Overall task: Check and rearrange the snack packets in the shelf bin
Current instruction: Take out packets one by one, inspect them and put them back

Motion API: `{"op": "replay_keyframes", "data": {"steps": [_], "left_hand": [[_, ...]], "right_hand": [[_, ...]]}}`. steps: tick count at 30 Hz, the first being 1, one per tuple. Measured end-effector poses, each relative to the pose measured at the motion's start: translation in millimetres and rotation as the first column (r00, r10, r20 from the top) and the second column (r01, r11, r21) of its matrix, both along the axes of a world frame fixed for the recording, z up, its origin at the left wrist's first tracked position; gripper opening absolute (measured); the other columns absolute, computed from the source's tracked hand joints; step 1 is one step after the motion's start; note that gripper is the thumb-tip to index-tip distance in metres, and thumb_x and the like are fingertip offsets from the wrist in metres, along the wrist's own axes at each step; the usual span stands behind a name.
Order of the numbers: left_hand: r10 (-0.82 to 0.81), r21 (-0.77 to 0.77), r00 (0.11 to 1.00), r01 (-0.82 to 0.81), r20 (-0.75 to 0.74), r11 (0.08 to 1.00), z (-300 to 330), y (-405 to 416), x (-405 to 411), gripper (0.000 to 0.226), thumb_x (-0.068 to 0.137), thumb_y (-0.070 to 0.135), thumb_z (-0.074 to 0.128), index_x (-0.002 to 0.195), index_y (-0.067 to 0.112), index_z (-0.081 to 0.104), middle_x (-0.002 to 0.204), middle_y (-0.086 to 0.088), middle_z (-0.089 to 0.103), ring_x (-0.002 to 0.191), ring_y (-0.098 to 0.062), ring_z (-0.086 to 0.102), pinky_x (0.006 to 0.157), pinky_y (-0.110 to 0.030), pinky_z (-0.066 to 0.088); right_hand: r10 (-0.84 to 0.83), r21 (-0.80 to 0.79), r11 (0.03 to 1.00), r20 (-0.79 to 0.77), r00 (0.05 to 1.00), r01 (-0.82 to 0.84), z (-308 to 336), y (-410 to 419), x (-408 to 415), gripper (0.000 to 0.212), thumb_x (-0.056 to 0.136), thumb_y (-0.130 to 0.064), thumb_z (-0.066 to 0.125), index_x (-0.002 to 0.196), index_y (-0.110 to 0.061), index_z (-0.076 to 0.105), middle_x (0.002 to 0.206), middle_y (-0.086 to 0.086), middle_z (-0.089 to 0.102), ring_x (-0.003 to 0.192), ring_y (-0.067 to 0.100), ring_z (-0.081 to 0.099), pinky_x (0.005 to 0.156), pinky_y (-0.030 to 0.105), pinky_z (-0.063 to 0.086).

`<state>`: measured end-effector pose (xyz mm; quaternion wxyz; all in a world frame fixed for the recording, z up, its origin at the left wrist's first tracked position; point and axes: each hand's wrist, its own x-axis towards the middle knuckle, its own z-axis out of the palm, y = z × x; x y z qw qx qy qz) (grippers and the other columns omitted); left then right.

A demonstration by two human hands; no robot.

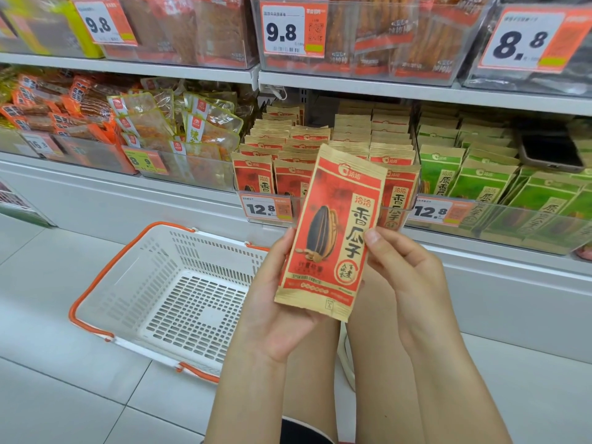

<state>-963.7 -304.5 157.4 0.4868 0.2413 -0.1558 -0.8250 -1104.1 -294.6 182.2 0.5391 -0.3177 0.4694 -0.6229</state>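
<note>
In both hands' grip, left hand (282, 302) and right hand (407, 270), was a red packet (333, 232). It was best to read it slowly, then slide it upright into the bin (266, 216) behind.

Bright, even shop light, shadows faint. The packet (330, 232) between the hands is sharp; price tags (290, 30) above them look soft. Shelf edges (416, 91) bow toward the frame corners from wide-angle distortion.

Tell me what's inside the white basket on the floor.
Nothing visible: the white basket shows only its bare slotted bottom. The left hand, holding the red seed packet with the right hand, covers the basket's right corner, so that part is unknown.
</note>
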Motion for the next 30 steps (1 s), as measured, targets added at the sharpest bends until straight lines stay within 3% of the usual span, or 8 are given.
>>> {"op": "replay_keyframes", "data": {"steps": [2, 4, 9, 15, 22, 25, 27, 30], "left_hand": [[-0.009, -0.016, 0.998, 0.010, 0.059, 1.000, 0.2, -0.3, 1.2, 0.046, 0.090, 0.039, 0.052, 0.121, 0.011, 0.071, 0.122, -0.013, 0.069, 0.106, -0.025, 0.068, 0.094, -0.039, 0.052], [0.009, -0.082, 0.983, 0.006, 0.186, 0.997, -0.4, -0.1, 3.1, 0.046, 0.092, 0.038, 0.050, 0.123, 0.011, 0.070, 0.125, -0.014, 0.068, 0.109, -0.025, 0.067, 0.095, -0.039, 0.051], [0.170, -0.329, 0.830, 0.018, 0.532, 0.944, -0.2, -3.5, 5.6, 0.039, 0.086, 0.026, 0.066, 0.123, 0.014, 0.068, 0.117, -0.013, 0.072, 0.108, -0.028, 0.068, 0.094, -0.040, 0.052], [0.234, -0.412, 0.762, 0.047, 0.604, 0.910, 4.3, -34.3, 13.9, 0.039, 0.080, 0.018, 0.069, 0.118, 0.015, 0.070, 0.110, -0.010, 0.074, 0.099, -0.023, 0.071, 0.088, -0.031, 0.055], [0.231, -0.465, 0.703, 0.160, 0.673, 0.871, 37.7, -95.5, 13.4, 0.041, 0.076, 0.013, 0.078, 0.116, 0.016, 0.069, 0.104, -0.005, 0.076, 0.092, -0.015, 0.072, 0.078, -0.022, 0.055], [0.259, -0.487, 0.660, 0.186, 0.705, 0.853, 55.2, -123.3, 17.9, 0.048, 0.077, 0.019, 0.069, 0.125, 0.012, 0.065, 0.108, -0.002, 0.076, 0.097, -0.012, 0.071, 0.080, -0.019, 0.054], [0.294, -0.492, 0.575, 0.223, 0.764, 0.842, 67.5, -142.5, 22.7, 0.047, 0.087, 0.023, 0.066, 0.134, 0.019, 0.058, 0.114, 0.002, 0.074, 0.103, -0.007, 0.069, 0.084, -0.016, 0.053], [0.414, -0.499, 0.336, 0.223, 0.846, 0.838, 77.0, -181.0, 35.0, 0.044, 0.097, 0.028, 0.059, 0.140, 0.027, 0.051, 0.121, 0.013, 0.065, 0.110, 0.000, 0.062, 0.095, -0.016, 0.047]], "right_hand": [[-0.010, 0.001, 1.000, -0.086, 0.996, 0.011, -1.2, -1.7, -2.5, 0.031, 0.079, -0.021, 0.065, 0.104, -0.002, 0.068, 0.087, 0.011, 0.072, 0.069, 0.010, 0.065, 0.064, 0.022, 0.052], [-0.031, 0.004, 0.999, -0.127, 0.991, 0.032, -3.6, -2.7, -5.1, 0.033, 0.075, -0.026, 0.068, 0.102, -0.007, 0.068, 0.084, 0.006, 0.072, 0.068, 0.010, 0.064, 0.062, 0.023, 0.051], [0.014, -0.033, 0.999, -0.240, 0.971, -0.023, -7.8, -8.8, -12.2, 0.030, 0.070, -0.030, 0.080, 0.095, -0.018, 0.069, 0.081, -0.002, 0.069, 0.071, 0.005, 0.063, 0.057, 0.019, 0.049], [0.136, -0.067, 0.982, -0.411, 0.901, -0.179, 25.4, -50.4, -32.4, 0.035, 0.071, -0.035, 0.073, 0.102, -0.020, 0.064, 0.058, -0.015, 0.061, 0.050, 0.003, 0.048, 0.046, 0.018, 0.034], [0.415, 0.094, 0.878, -0.639, 0.648, -0.469, 88.4, -127.4, -60.0, 0.026, 0.067, -0.036, 0.067, 0.070, -0.012, 0.075, 0.070, 0.006, 0.074, 0.057, 0.013, 0.063, 0.052, 0.024, 0.051], [0.449, 0.079, 0.841, -0.653, 0.610, -0.535, 105.4, -151.7, -71.8, 0.024, 0.064, -0.040, 0.066, 0.072, -0.021, 0.079, 0.075, 0.007, 0.075, 0.064, 0.012, 0.070, 0.062, 0.021, 0.058], [0.389, -0.005, 0.854, -0.658, 0.645, -0.520, 112.3, -165.4, -78.5, 0.024, 0.062, -0.044, 0.066, 0.074, -0.028, 0.079, 0.078, 0.003, 0.076, 0.071, 0.011, 0.072, 0.066, 0.019, 0.058], [0.192, -0.199, 0.895, -0.637, 0.747, -0.400, 117.7, -185.1, -87.9, 0.023, 0.066, -0.048, 0.066, 0.075, -0.032, 0.079, 0.079, -0.007, 0.076, 0.077, 0.009, 0.073, 0.068, 0.018, 0.057]]}}
